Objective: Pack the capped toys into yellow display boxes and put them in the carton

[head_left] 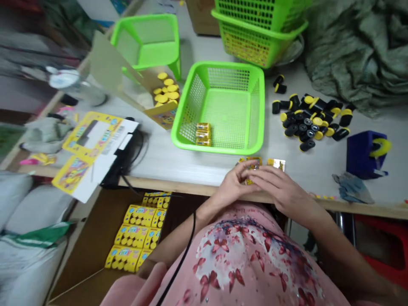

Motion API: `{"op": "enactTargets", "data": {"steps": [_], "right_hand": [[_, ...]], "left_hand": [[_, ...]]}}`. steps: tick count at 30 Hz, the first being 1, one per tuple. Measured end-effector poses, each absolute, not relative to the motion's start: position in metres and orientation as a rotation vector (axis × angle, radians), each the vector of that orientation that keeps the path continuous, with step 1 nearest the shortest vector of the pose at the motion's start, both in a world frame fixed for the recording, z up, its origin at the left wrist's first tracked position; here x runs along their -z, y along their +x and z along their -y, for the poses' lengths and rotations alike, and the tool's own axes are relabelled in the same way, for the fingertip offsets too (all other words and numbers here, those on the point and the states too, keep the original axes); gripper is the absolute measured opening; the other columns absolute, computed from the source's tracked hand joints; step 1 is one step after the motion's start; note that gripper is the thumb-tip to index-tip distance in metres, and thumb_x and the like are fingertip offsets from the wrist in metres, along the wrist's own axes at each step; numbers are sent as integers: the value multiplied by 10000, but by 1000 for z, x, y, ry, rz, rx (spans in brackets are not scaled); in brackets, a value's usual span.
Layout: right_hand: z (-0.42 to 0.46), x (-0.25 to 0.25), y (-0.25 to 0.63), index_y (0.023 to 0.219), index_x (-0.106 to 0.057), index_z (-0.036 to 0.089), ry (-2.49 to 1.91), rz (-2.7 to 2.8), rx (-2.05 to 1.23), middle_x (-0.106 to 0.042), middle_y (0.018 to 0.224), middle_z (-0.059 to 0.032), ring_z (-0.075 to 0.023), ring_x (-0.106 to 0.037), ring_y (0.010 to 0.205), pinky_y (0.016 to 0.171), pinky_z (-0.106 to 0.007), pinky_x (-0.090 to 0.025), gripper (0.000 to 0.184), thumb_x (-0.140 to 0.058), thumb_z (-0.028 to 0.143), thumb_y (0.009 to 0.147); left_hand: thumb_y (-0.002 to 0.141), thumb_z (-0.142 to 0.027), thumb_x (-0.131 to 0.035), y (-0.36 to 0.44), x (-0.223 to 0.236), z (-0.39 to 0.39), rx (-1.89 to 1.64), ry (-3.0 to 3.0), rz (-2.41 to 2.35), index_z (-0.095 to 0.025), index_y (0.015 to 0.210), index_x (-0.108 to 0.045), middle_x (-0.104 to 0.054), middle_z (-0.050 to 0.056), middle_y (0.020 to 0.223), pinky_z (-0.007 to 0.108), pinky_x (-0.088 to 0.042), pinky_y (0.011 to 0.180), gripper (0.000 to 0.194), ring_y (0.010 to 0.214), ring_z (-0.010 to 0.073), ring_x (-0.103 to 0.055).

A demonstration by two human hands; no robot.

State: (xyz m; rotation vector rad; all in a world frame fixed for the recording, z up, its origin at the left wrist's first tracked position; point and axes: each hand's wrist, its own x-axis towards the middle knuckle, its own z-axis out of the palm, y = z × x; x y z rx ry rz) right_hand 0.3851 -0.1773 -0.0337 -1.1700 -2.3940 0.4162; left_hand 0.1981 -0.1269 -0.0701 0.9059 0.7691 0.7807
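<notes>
Both hands meet at the table's front edge over a small yellow printed packet [251, 163]. My left hand [234, 182] pinches the packet's near side with curled fingers. My right hand [277, 189] lies over it, fingers bent onto the same packet. A second shiny packet [276, 163] lies just right of them. Right behind the hands stands a green plastic basket [255, 140] with a few small yellow packets [203, 134] in its near left corner. A heap of black and yellow caps [310, 119] lies to the right.
Stacked green baskets [255, 38] stand at the back, a green stool [146, 40] at back left. An open carton with yellow lids [165, 91], flat yellow cartons [92, 136], a blue tape dispenser [366, 153] and a grey cloth [353, 187] are on the table. Below it, a box [92, 229] holds filled yellow packs [140, 229].
</notes>
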Motion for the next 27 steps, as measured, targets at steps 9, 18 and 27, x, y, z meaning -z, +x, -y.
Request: {"op": "enactTargets", "data": {"steps": [9, 18, 27], "right_hand": [[55, -7, 356, 1237, -676, 238, -1128, 2281, -444, -720, 1180, -87, -232, -702, 1065, 931, -410, -621, 314, -639, 241, 926], [-88, 42, 251, 1056, -753, 160, -1783, 2256, -730, -778, 1096, -93, -204, -731, 969, 894, -326, -558, 197, -730, 160, 860], [-46, 20, 284, 837, -780, 199, -1625, 2584, -700, -770, 806, -39, -177, -661, 693, 670, -289, -459, 141, -650, 173, 883]], "left_hand": [[729, -289, -874, 160, 90, 129, -799, 956, -779, -203, 1228, -716, -740, 104, 1242, 349, -511, 989, 531, 1117, 222, -679], [846, -418, -745, 157, 100, 129, -718, 1126, -842, -184, 1190, -762, -757, 103, 1160, 337, -560, 907, 416, 953, 207, -700], [865, -461, -725, 154, 93, 127, -630, 1079, -774, -191, 1208, -757, -747, 112, 1204, 349, -564, 903, 437, 975, 220, -704]]}}
